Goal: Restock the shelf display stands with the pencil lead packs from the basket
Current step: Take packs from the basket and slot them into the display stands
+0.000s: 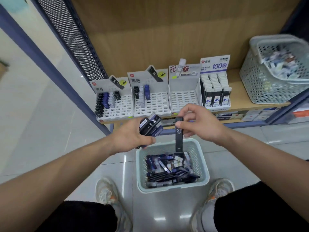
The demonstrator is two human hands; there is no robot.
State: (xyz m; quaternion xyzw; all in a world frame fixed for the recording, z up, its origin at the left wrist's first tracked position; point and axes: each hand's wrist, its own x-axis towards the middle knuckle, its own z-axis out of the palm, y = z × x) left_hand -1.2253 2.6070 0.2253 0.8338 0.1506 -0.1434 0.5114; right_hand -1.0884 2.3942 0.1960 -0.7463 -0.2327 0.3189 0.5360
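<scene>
The left hand (132, 136) is gripping a fanned bundle of HB 0.7 lead packs (150, 127), apparently stockpiling them for the shelf. The right hand (199, 122) is pinching a single black 0.7 lead pack (178, 136) near its top, letting it hang upright above the floor basket (172, 188), which is holding many more packs. Of the four display stands, the third stand (184, 96) is showing only vacant slots; the leftmost stand (115, 104) is partly filled.

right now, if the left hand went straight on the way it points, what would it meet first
Probably the upright black pack pinched in the right hand: the left hand, gripping a bundle of packs, points right and forward at it. Depth is unclear.
</scene>
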